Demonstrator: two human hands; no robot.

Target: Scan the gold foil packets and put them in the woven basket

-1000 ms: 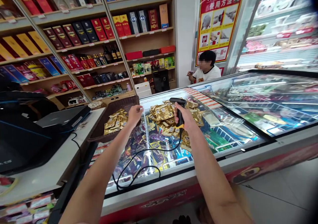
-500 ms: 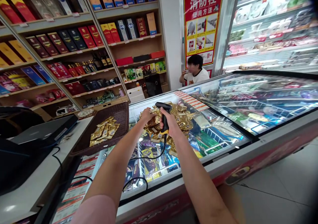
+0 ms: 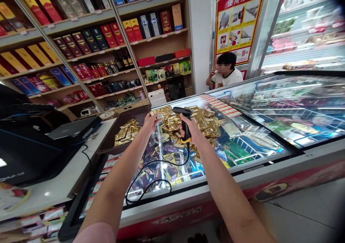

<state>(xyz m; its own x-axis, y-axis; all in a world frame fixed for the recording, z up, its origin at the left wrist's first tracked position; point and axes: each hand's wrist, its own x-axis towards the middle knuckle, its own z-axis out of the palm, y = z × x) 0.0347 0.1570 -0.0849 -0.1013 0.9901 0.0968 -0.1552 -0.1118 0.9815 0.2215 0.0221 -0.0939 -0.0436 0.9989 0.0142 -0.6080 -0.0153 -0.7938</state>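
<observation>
Head view: left hand (image 3: pixel 151 122) has thumb and fingers pinched nearly together on a gold packet (image 3: pixel 159 116), pale label patch showing. Right hand (image 3: pixel 192 130) has its fingers wrapped around the grip of a black scanner (image 3: pixel 181 110), head aimed roughly at that packet. Small gap between packet and scanner, no contact.

Step in hand, my read: presenting one packet to the scanner. Next move calls for label square to the scanner window, left pinch steady, cord (image 3: pixel 151 162) slack enough not to drag.

Below and beside the hands, a loose heap of gold packets (image 3: pixel 208 124) on the glass-topped freezer (image 3: pixel 185 207). Left of that, a brown basket (image 3: pixel 140 113) with more gold packets (image 3: pixel 126 132) in it. Further left, white counter (image 3: pixel 64 182) with a dark machine (image 3: pixel 29 149).

Hard to make out: trigger finger and scanner window, so can't tell if it's firing. Label print too small. Left forearm covers part of the basket's near side; can't tell what carries its weight. Machine cut off at the frame edge. Seated person (image 3: pixel 228 78) beyond the freezer, lower body hidden.
</observation>
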